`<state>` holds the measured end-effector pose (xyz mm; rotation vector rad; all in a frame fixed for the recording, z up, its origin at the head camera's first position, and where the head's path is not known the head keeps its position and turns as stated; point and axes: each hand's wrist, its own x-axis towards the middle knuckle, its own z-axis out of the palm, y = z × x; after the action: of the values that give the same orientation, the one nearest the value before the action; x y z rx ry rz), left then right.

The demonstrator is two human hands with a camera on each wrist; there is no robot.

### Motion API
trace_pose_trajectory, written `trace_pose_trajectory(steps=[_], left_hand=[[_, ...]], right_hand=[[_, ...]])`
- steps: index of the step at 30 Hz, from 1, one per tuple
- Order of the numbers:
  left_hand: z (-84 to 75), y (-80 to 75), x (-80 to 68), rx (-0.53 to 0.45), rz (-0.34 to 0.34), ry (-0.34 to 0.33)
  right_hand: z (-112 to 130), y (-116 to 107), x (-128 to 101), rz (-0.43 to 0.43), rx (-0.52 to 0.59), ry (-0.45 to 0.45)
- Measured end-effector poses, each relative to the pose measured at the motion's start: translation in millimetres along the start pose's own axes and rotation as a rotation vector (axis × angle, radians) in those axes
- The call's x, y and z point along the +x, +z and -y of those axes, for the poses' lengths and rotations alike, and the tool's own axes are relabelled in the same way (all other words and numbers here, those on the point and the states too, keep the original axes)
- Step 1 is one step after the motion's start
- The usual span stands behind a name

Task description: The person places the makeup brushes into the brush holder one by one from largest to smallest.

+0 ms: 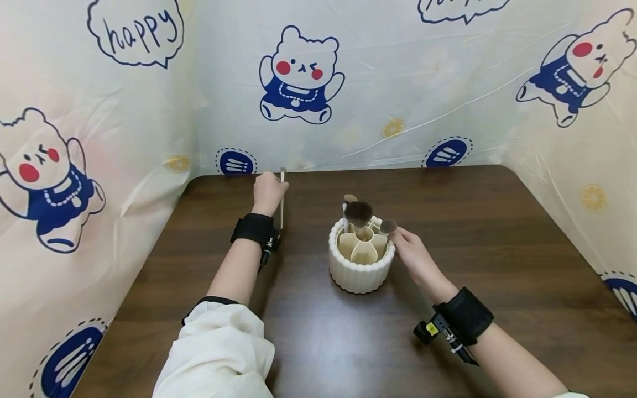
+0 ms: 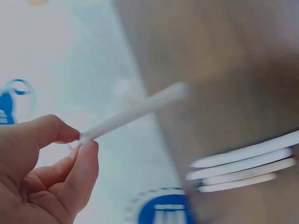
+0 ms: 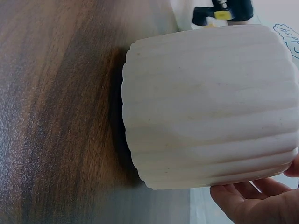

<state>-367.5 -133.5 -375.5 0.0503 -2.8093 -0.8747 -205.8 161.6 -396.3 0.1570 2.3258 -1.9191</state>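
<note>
In the left wrist view, a slim white stick like a makeup brush handle [image 2: 135,113] is pinched between the thumb and fingers of my left hand [image 2: 58,163]. Its other end is hidden by the hand. The left hand [image 1: 269,193] is by the table's far edge in the head view. Around the side near the rim of a cream ribbed brush holder [image 1: 360,276], my right hand [image 1: 418,257] grips with curled fingers. The holder stands upright with makeup brushes in it, including a large dark-bristled brush [image 1: 358,213] and a smaller brush [image 1: 388,226].
Several slim pale handles [image 2: 243,163] lie side by side on the dark wooden table [image 1: 473,221], beyond the left hand. A patterned plastic sheet [image 1: 373,72] rises behind the table and at both sides. Each wrist wears a black strap with a camera.
</note>
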Motion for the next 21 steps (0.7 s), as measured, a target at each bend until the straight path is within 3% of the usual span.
trace_pose_trajectory(steps=[6, 13, 17, 21], left_hand=[[-35.1, -28.7, -15.7, -0.115, -0.057, 0.116], [-73.6, -56.1, -52.2, -0.301, -0.032, 0.241], [-86.8, -62.6, -75.8, -0.375, 0.011, 0.301], [-93.8, -60.7, -94.5, -0.378, 0.058, 0.327]], right_hand=[[-0.5, 0.8, 0.0, -0.005, -0.004, -0.005], [-1.3, 1.2, 0.5, 0.004, -0.018, -0.001], [-0.6, 0.7, 0.2, 0.024, -0.032, 0.001], [-0.4, 0.1, -0.2, 0.032, -0.039, 0.007]])
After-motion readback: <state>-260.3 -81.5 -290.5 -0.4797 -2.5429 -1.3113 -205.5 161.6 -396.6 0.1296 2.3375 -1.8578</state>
